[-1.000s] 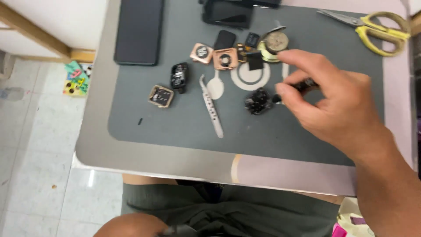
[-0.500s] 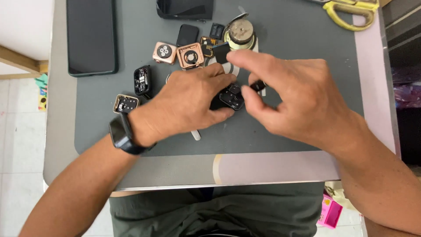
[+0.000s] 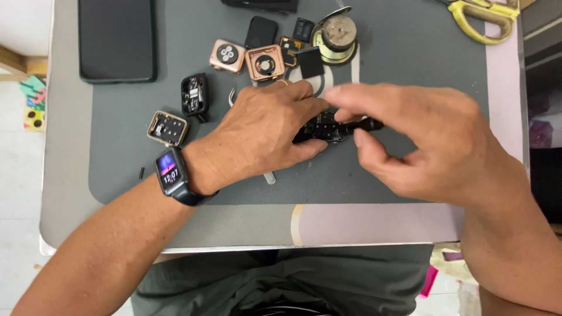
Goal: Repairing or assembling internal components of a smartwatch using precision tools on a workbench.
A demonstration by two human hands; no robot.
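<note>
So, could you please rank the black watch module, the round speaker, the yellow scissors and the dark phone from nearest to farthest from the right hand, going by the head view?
1. The black watch module, at the right hand's fingertips.
2. The round speaker, up at the mat's far edge.
3. The yellow scissors, top right corner.
4. The dark phone, far top left.

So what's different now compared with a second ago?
The left hand has come in and now pins the small black part on the grey mat. The right hand still grips a dark tool at it. The watch cases and scissors lie unmoved.
</note>
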